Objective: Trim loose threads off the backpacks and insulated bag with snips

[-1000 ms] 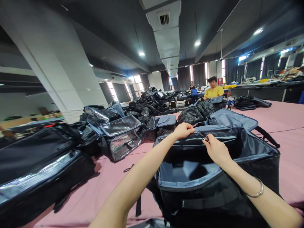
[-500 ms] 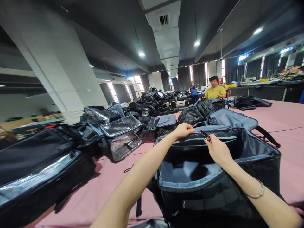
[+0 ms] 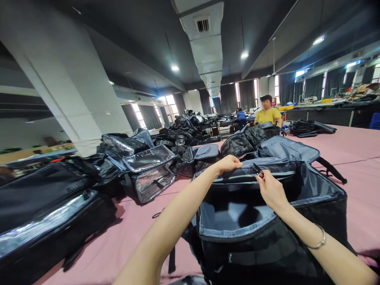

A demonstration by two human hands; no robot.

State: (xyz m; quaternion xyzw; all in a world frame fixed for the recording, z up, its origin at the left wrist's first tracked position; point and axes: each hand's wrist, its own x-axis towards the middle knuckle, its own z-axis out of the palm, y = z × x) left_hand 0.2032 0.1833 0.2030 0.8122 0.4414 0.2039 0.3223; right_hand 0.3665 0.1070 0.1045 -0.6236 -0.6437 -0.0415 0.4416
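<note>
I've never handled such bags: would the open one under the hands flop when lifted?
The open bag would probably sag somewhat, since its grey lining wrinkles. It may keep some shape: its near wall stands up unheld.

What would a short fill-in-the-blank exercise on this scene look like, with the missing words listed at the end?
1. The left hand pinches the grey fabric edge of the large black fabric bag, whose top stands ____.
2. The small black pointed tool is held in the person's ____ hand.
3. The broad, smooth table surface under the bags is ____ in colour.
4. The nearest co-worker, beyond the table, is dressed in ____.

Missing words: open; right; pink; yellow.
</note>
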